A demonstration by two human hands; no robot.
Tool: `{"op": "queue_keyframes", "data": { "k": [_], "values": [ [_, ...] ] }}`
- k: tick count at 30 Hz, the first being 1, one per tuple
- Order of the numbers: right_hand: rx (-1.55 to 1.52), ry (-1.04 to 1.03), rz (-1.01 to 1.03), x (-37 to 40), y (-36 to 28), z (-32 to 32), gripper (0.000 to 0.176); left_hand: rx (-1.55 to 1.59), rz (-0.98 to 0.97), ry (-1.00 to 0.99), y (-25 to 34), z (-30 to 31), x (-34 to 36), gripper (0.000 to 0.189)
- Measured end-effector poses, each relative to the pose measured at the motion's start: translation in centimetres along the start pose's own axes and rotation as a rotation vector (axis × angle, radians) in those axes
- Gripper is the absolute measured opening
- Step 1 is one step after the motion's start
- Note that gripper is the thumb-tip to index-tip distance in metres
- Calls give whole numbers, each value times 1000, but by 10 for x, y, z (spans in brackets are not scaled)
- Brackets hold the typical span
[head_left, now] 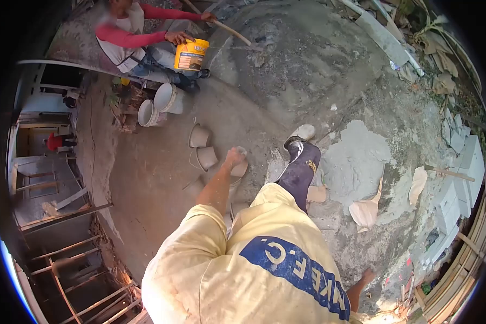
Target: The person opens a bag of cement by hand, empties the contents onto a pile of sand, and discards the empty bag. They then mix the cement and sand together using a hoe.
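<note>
My left hand (236, 156) reaches forward with its fingers closed, at the upper edge of a grey-brown bucket (240, 169); what they grip is too small to make out. Beside it, two similar buckets, one (201, 136) behind the other (206, 157), lie tipped on the ground. My right hand (368, 276) hangs low at the right, over rough ground, its fingers too unclear to read. A patch of wet grey mortar (359, 156) spreads right of my shoe (302, 133), with a torn paper bag piece (366, 211) at its lower edge.
A co-worker (125, 40) at the upper left holds a yellow bucket (191, 54) and a wooden tool handle (229, 29). Two white buckets (170, 98) (148, 114) stand nearby. Pale blocks (459, 189) and bamboo poles (470, 259) line the right. A distant person (55, 142) wears red.
</note>
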State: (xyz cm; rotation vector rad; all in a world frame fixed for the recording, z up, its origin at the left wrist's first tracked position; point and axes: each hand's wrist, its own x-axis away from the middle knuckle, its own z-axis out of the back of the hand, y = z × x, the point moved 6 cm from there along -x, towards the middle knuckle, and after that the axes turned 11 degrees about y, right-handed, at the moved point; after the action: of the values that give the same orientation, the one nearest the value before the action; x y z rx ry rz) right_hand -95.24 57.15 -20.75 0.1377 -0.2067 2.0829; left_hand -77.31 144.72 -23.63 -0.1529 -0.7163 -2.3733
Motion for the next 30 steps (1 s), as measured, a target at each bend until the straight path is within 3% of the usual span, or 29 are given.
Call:
{"op": "queue_keyframes", "data": {
  "k": [1,2,3,4,6,8,10,12,14,16,19,21,23,25,30],
  "values": [
    [98,44,119,34,1,25,45,-2,85,-49,-31,-1,18,26],
    [-242,-11,24,11,98,-28,42,-7,172,-102,-57,-1,40,26],
    [113,37,-200,33,132,-22,39,-145,101,-105,-85,-7,55,26],
    [204,63,-264,54,132,-17,39,-285,33,-92,-121,-16,61,27],
    [144,106,-242,84,95,-19,39,-517,-304,-82,-226,-100,52,25],
    [37,134,-158,91,40,-31,38,-57,220,54,-220,-63,75,10],
    [-86,156,-40,87,-30,-47,38,-128,210,66,-135,1,95,12],
    [-213,160,90,95,-117,-58,38,89,127,141,-163,-25,69,16],
    [-323,144,218,109,-203,-70,38,283,232,78,-199,-54,38,16],
    [-408,126,315,130,-278,-80,38,399,162,52,-135,13,34,15],
    [-494,96,393,165,-365,-97,38,378,248,88,-148,37,-10,17],
    [-541,73,410,197,-411,-112,38,381,178,187,-162,60,-38,20],
    [-563,52,410,222,-443,-125,38,144,268,106,-174,75,-57,22],
    [-562,29,383,247,-464,-138,38,127,287,108,-187,99,-70,24],
    [-568,-6,322,282,-498,-158,38,155,360,103,-250,65,-118,22]
  ]
}}
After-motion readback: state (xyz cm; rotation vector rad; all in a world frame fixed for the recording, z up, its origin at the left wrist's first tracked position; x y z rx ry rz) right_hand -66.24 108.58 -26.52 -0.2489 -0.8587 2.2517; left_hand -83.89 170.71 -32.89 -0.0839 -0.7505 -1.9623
